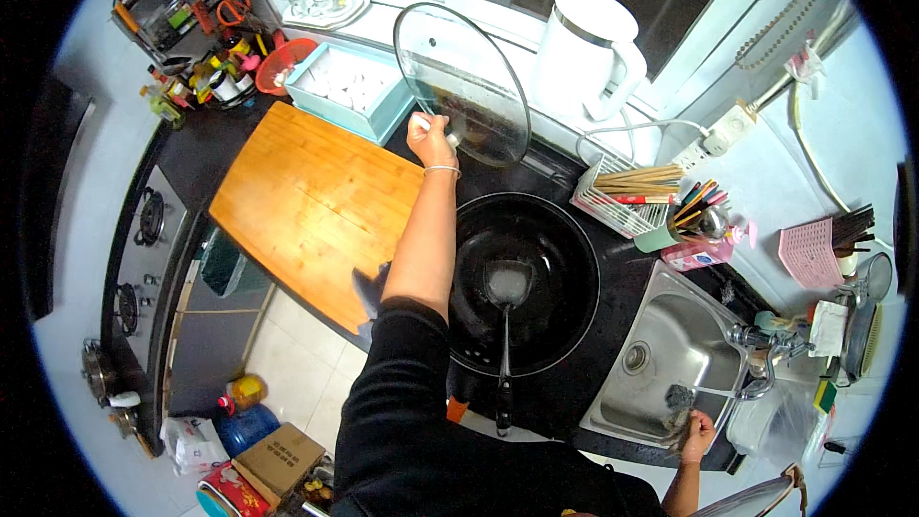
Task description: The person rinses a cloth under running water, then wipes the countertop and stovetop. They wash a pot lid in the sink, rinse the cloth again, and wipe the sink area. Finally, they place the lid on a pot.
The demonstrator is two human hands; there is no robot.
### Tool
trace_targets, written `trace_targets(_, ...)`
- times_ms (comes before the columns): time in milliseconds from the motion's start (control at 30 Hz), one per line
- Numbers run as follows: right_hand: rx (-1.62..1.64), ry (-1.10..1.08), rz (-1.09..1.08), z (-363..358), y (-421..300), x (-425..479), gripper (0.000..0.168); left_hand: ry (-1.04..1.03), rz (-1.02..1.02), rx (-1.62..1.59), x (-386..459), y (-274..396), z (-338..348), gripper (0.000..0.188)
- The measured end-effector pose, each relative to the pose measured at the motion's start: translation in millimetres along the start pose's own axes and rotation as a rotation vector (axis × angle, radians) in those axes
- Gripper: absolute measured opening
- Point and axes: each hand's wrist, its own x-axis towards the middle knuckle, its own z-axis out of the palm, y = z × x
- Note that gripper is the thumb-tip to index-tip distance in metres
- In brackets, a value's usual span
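Observation:
My left hand (433, 140) is raised over the counter and grips the knob of a round glass pan lid (467, 72), which is tilted up near the windowsill. Below it, a black wok (560, 316) sits on the dark counter, with a metal spatula (508, 280) lying inside and its black handle over the near rim. At the near edge of the steel sink (657, 330), my right hand (696, 436) pinches a dark grey scrubber or cloth (678, 398), whose exact kind is unclear. Water appears to run from the tap (761, 384) beside it.
A wooden board (316, 194) lies left of the wok, with a blue box of white items (352, 93) behind it. A white kettle (585, 50) stands on the sill. A chopstick rack (621, 194) and pink bottle (696, 255) stand behind the sink. Gas hob (151, 258) at left.

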Motion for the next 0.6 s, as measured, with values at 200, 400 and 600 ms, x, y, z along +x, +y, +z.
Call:
trace_targets(200,-0.075,-0.031,0.028,10,-20,11,0.012,0.042,0.013,0.053,13,-35,-1,0.025)
trace_targets(400,0.000,-0.068,0.030,17,-16,20,0.013,0.027,0.087,0.198,17,-48,3,0.028)
trace_targets(600,-0.139,-0.044,0.028,32,-23,28,0.011,0.106,-0.086,0.141,10,-45,12,0.026)
